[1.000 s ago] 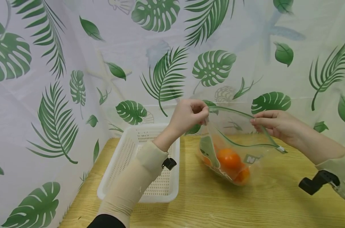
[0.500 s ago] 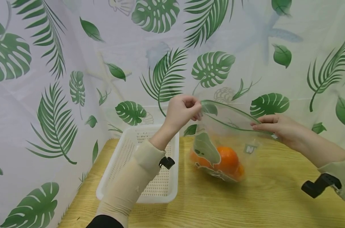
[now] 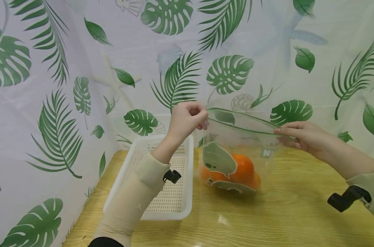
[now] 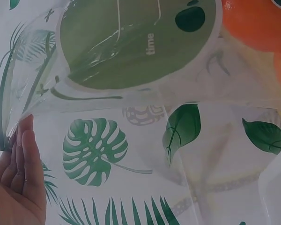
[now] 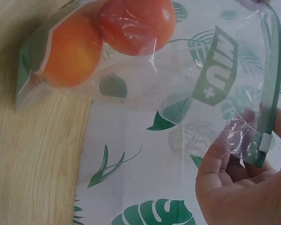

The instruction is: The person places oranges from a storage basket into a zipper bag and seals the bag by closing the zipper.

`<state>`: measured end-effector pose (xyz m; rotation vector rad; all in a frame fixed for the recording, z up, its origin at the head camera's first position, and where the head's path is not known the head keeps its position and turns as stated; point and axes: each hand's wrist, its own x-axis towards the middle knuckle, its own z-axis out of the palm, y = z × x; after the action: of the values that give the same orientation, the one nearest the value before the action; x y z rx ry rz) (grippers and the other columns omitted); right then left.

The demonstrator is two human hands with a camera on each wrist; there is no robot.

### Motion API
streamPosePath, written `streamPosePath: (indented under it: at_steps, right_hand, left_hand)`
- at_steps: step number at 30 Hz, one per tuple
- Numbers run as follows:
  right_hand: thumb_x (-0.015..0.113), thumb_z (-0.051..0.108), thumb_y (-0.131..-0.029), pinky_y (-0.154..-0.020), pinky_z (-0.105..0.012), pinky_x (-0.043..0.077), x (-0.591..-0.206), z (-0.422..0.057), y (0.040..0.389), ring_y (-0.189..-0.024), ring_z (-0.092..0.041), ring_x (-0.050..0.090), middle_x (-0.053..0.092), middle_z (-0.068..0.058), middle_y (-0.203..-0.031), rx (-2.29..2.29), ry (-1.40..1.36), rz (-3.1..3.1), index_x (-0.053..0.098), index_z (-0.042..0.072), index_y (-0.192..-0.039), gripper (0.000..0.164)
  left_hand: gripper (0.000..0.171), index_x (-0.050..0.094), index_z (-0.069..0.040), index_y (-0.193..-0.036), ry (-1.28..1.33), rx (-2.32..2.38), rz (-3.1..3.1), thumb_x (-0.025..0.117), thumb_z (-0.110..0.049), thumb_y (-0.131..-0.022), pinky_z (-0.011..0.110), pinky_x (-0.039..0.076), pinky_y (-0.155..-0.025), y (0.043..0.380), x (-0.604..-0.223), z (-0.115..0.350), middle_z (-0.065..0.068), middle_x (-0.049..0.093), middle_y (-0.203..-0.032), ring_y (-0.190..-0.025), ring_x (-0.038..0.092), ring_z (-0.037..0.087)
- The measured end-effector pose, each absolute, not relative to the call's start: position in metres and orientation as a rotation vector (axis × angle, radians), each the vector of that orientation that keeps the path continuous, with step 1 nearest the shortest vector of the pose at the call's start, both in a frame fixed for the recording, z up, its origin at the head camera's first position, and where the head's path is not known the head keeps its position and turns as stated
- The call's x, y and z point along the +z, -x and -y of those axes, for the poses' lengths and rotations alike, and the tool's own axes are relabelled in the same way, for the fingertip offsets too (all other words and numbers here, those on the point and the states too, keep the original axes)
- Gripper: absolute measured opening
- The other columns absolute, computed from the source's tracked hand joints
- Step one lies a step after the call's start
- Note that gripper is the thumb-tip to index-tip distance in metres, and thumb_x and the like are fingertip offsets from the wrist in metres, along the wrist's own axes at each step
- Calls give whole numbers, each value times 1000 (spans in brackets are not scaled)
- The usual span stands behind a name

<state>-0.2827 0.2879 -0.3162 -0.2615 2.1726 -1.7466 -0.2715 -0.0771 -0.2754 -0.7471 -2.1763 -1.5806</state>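
Note:
A clear zip bag [image 3: 251,144] with a green rim and a printed green shape hangs between both hands. Several orange round fruits [image 3: 243,167] lie in its bottom, just over the table. My left hand [image 3: 188,116] pinches the bag's left top corner between thumb and fingers. By the right end of the rim, my right hand [image 3: 307,137] holds the bag's other top corner. In the right wrist view a white slider [image 5: 265,142] sits on the green zip [image 5: 274,79] next to the right fingers. The two rim edges stand slightly apart in the middle.
A white plastic basket [image 3: 188,206] with a perforated bottom stands left of the bag, under the left forearm. The wood-grain table [image 3: 236,223] runs up to a leaf-printed cloth [image 3: 112,51] at the back and left.
The left hand has moved left, carrying the bag and fruit left and slightly up. The right hand has shifted to the slider end, and the bag's mouth has been drawn straighter and narrower.

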Motion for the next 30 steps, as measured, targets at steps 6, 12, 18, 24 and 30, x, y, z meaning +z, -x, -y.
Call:
streamPosePath:
  at_steps: [6, 12, 18, 24, 30]
  right_hand:
    - [56, 19, -112, -77, -20, 58, -307, -284, 280, -82, -1, 65, 69, 19, -89, -1728, 266, -2248, 81, 33, -91, 35]
    - [56, 17, -111, -73, -21, 57, -299, -281, 280, -78, -2, 61, 69, 17, -87, -1748, 296, -2275, 81, 31, -90, 35]
    - [58, 18, -111, -73, -18, 57, -290, -280, 281, -79, -2, 61, 70, 17, -91, -1753, 316, -2293, 82, 32, -92, 34]
    - [61, 23, -109, -73, -21, 52, -279, -275, 281, -71, -8, 53, 63, 13, -82, -1721, 329, -2320, 81, 33, -95, 27]
    - [62, 10, -107, -73, -21, 56, -274, -276, 284, -82, -7, 64, 72, 12, -89, -1808, 358, -2203, 81, 26, -99, 26]
  left_hand:
    - [22, 73, 1, -77, 757, -1531, 2205, 58, -1, -93, 27, 58, -56, 268, -272, 87, 5, 70, -61, -53, 66, 18]
    - [19, 74, 4, -81, 721, -1533, 2219, 59, 0, -93, 26, 57, -57, 265, -273, 93, 4, 71, -62, -54, 66, 18]
    - [23, 74, -1, -78, 717, -1512, 2208, 62, -4, -98, 27, 59, -57, 266, -273, 98, 3, 71, -62, -52, 65, 12]
    - [34, 72, 1, -75, 707, -1523, 2179, 64, -13, -105, 27, 58, -53, 264, -272, 107, -7, 67, -57, -49, 65, 9]
    - [38, 71, 3, -75, 659, -1546, 2189, 63, -17, -107, 25, 58, -53, 263, -273, 115, -10, 65, -56, -48, 64, 7]
